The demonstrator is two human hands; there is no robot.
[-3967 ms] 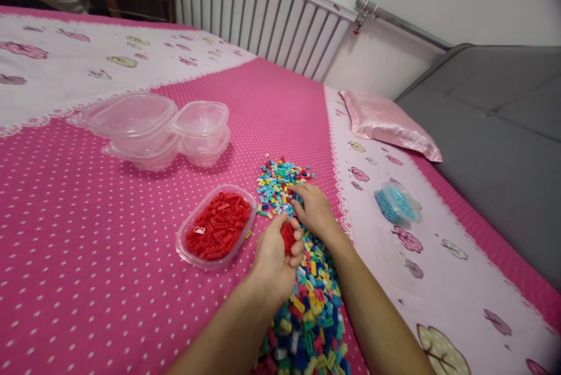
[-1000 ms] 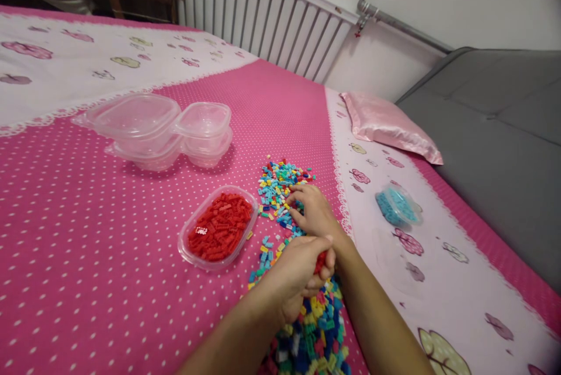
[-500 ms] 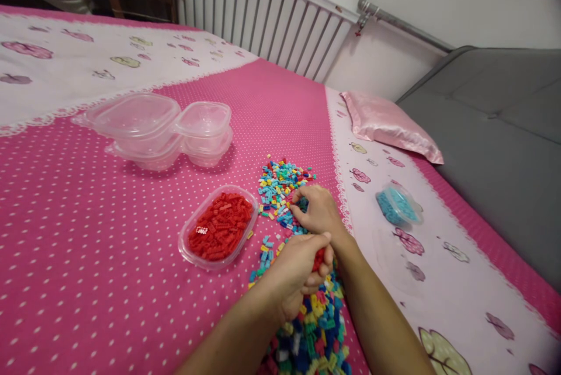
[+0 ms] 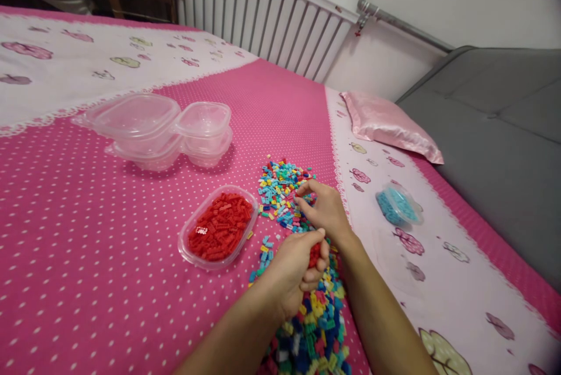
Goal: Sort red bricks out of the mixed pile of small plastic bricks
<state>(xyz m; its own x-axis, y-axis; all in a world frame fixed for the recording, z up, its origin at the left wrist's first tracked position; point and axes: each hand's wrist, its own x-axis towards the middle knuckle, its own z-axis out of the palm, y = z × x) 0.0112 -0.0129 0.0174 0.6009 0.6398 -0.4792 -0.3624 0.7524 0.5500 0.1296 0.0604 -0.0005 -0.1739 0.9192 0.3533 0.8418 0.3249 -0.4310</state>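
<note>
My left hand [image 4: 302, 273] is curled closed around a small handful of red toy bricks [image 4: 314, 254], part of which shows between thumb and fingers. My right hand [image 4: 324, 207] hovers over the far heap of mixed toy bricks [image 4: 283, 182], just beyond the left one. Its thumb and forefinger are bent together in a pinch, and whatever sits at the tips is too small to make out. A larger spread of mixed bricks [image 4: 313, 337] lies under and between my forearms. To the left, a clear plastic tub [image 4: 186, 255] is filled with red bricks [image 4: 221, 226].
Stacked clear containers [image 4: 140, 115] stand at the back left on the pink dotted bedspread [image 4: 109, 235]. On the right lies a closed tub of light blue bricks [image 4: 398, 205]. A pink pillow [image 4: 390, 124] rests near the grey headboard [image 4: 491, 112]; a radiator [image 4: 263, 13] is behind.
My right hand has shifted slightly right and away from the bricks, with its fingers lifting. My left hand has moved a little to the left, still closed on the red bricks.
</note>
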